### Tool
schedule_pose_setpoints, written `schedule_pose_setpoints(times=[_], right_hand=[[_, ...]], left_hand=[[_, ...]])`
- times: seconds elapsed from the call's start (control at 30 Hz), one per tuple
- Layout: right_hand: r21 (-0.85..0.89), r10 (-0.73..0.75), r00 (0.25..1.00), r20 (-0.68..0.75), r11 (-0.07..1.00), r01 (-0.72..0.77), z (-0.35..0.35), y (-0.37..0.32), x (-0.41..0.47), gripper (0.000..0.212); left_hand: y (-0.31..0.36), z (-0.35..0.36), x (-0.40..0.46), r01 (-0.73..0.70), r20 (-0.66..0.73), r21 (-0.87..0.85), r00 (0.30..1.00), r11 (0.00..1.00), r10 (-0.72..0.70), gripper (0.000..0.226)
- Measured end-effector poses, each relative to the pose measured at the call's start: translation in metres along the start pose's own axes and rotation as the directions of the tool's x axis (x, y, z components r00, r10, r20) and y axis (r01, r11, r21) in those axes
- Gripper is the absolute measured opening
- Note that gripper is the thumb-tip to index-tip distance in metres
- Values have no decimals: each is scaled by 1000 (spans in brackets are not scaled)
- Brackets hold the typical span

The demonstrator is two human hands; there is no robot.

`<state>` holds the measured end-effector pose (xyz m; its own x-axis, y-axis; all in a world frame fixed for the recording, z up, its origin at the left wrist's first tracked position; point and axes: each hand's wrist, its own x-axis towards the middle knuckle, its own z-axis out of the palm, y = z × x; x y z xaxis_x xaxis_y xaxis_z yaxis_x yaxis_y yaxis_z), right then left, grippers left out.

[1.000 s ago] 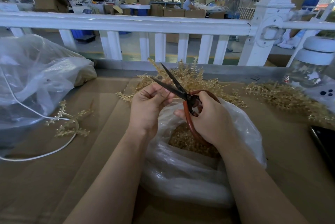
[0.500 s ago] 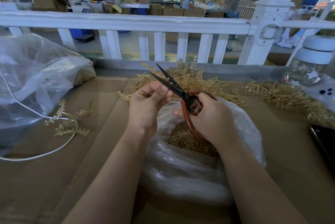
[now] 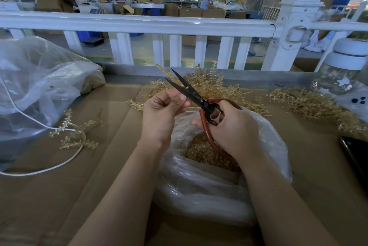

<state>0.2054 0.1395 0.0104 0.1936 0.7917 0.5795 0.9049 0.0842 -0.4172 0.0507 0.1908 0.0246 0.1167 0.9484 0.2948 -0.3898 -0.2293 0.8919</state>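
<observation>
My right hand [image 3: 232, 128] grips the red handles of black-bladed scissors [image 3: 188, 90], whose blades stand slightly apart and point up and left. My left hand [image 3: 162, 110] pinches a small golden plastic piece right at the blades; the piece is mostly hidden by my fingers. Both hands hover over an open clear plastic bag [image 3: 209, 186] holding several small golden cut pieces [image 3: 201, 152]. Behind the hands lies a heap of golden plastic sprigs [image 3: 211, 84].
Brown cardboard [image 3: 59, 196] covers the table. A big clear bag [image 3: 35, 86] and a white cord [image 3: 41, 170] lie at left beside loose sprigs [image 3: 75, 134]. More sprigs [image 3: 310, 104], a white-lidded jar [image 3: 342, 74] and a dark phone [image 3: 356, 154] sit at right. A white railing [image 3: 139, 24] runs behind.
The scissor blades have narrowed from wide apart toward the piece my left hand pinches. Both hands stayed over the bag, shifting only slightly.
</observation>
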Motion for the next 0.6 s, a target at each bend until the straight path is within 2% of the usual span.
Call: schedule_pose_setpoints(times=[0.4, 0.6], right_hand=[[29, -15, 1000, 14, 999, 15, 3, 2, 0, 74], [48, -15, 1000, 4, 999, 15, 3, 4, 0, 76]], left_hand=[[-1, -3, 1, 2, 25, 11, 1000, 1000, -3, 7], [0, -1, 0, 51, 19, -59, 999, 997, -50, 6]])
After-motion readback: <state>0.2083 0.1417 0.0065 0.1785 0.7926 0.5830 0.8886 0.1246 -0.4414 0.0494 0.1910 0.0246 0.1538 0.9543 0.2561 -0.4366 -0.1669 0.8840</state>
